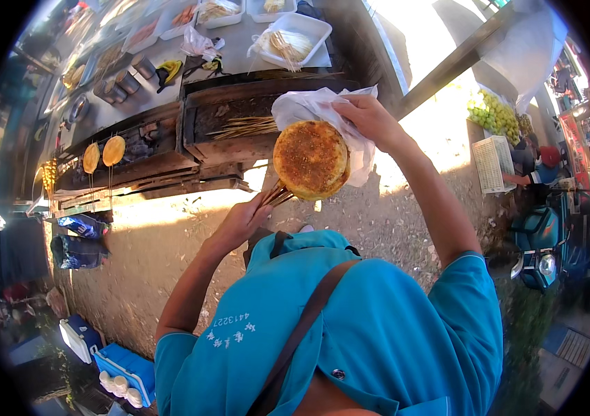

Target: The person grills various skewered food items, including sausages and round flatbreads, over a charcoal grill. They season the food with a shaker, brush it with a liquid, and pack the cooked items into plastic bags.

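Note:
My left hand (239,223) grips a bundle of wooden skewers (278,194) at their lower ends. At their upper end is a round, browned flatbread (311,156) dusted with reddish seasoning; the edge of another piece shows behind it. My right hand (370,120) pinches the top edge of a thin white plastic bag (309,108), which hangs behind and to the right of the bread. How far the bread sits inside the bag, I cannot tell. Past the bag, loose skewers (245,127) lie in a metal grill trough (212,106).
Two skewered flatbreads (114,151) lean at the charcoal grill (144,138) on the left. White trays of skewered food (295,44) and metal canisters (127,81) stand on the counter behind. A crouching person (544,161), a white crate (492,164) and a scooter (539,244) are at right.

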Action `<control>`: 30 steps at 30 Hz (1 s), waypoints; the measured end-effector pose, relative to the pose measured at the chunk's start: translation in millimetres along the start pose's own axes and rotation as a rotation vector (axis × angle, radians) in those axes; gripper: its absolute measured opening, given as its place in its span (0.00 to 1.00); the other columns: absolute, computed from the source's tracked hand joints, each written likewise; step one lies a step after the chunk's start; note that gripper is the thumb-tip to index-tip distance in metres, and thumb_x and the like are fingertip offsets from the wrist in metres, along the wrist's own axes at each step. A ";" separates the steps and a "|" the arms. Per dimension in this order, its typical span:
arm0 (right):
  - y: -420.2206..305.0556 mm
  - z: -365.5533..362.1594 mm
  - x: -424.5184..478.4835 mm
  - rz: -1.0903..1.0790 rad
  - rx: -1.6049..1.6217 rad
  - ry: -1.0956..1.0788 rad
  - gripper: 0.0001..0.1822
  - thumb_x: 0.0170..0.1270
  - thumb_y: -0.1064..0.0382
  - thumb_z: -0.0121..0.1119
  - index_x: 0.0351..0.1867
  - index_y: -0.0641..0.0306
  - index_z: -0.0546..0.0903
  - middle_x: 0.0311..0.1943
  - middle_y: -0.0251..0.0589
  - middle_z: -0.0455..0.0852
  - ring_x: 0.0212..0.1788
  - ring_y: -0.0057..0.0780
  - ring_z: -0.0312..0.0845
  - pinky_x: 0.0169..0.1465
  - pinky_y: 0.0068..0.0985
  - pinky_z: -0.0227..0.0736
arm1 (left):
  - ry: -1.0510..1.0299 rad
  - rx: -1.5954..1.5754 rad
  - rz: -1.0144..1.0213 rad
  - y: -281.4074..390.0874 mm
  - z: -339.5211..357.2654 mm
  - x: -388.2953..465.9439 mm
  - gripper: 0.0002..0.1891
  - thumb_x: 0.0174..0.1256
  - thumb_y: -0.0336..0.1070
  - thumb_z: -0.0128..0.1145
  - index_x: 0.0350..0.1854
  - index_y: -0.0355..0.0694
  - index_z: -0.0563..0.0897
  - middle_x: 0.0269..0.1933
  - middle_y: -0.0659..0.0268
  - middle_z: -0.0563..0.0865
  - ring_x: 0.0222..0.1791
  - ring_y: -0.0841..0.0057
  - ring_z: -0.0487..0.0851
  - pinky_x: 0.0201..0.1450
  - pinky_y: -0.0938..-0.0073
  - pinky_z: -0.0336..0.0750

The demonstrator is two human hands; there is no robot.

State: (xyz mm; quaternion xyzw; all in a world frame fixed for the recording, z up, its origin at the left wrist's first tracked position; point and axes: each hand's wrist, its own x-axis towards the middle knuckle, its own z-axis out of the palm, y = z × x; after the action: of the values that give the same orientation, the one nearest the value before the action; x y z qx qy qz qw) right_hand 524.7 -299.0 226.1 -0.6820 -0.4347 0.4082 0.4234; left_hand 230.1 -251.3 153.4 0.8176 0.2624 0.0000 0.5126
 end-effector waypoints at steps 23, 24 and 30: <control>106.1 29.0 -7.6 -0.054 0.427 0.050 0.19 0.57 0.67 0.57 0.51 0.64 0.71 0.26 0.35 0.78 0.23 0.18 0.74 0.28 0.16 0.71 | 0.192 -0.980 -0.330 -4.6 9.8 4.4 0.09 0.60 0.31 0.49 0.42 0.38 0.73 0.19 0.68 0.75 0.07 0.89 0.60 0.07 0.89 0.48; 101.1 33.1 -12.6 0.055 0.602 0.049 0.12 0.61 0.65 0.53 0.45 0.65 0.73 0.21 0.30 0.75 0.20 0.13 0.71 0.24 0.13 0.67 | 0.238 -1.003 -0.310 -12.0 11.9 2.4 0.08 0.60 0.31 0.49 0.41 0.39 0.73 0.20 0.68 0.75 0.07 0.90 0.60 0.07 0.89 0.48; 67.8 113.4 -73.7 -0.432 -0.204 -0.233 0.08 0.59 0.64 0.50 0.30 0.68 0.75 0.26 0.44 0.78 0.29 0.38 0.77 0.32 0.30 0.72 | 0.551 -0.326 0.145 -42.9 7.3 44.9 0.07 0.57 0.30 0.50 0.37 0.36 0.71 0.26 0.53 0.79 0.18 0.63 0.75 0.17 0.67 0.65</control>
State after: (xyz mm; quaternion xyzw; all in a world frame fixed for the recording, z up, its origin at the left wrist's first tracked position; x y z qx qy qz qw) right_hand 415.3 -360.8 141.8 -0.5610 -0.6550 0.3382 0.3766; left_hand 252.4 -223.7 101.9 0.7107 0.3288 0.2998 0.5449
